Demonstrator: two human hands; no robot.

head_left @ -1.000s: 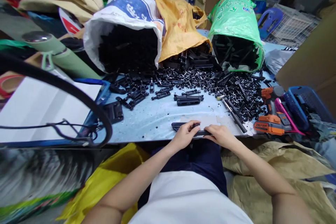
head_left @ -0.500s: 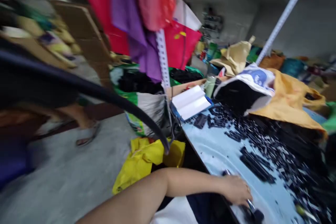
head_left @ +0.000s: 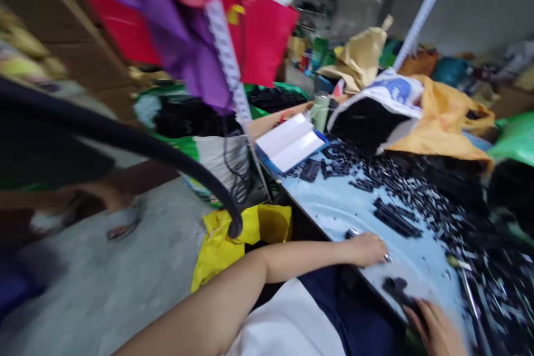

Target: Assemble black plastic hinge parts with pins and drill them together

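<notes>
My left hand [head_left: 369, 248] rests on the light blue tabletop [head_left: 308, 194], closed around a small shiny metal piece [head_left: 387, 258] whose end pokes out past the fingers. Another dark, glinting bit [head_left: 352, 233] shows at the wrist side of that hand; whether both belong to one object I cannot tell. At the lower right, blurred, my right hand [head_left: 436, 325] has its fingers round a black plastic part [head_left: 396, 289] close to the table's near edge. Several long black strips [head_left: 396, 218] lie beyond my left hand.
Small black parts [head_left: 417, 189] are heaped along the right, beside a metal rod-like tool [head_left: 471, 295]. An open notebook [head_left: 290, 142] and green bottle [head_left: 320, 111] stand at the back. A black curved bar [head_left: 167, 150] crosses the left; a yellow bag [head_left: 225, 239] sits below. A person's foot [head_left: 123, 222] shows behind.
The view has swung right and down. My right hand has come into view with the black part. My left hand, still closed, is now apart from that part.
</notes>
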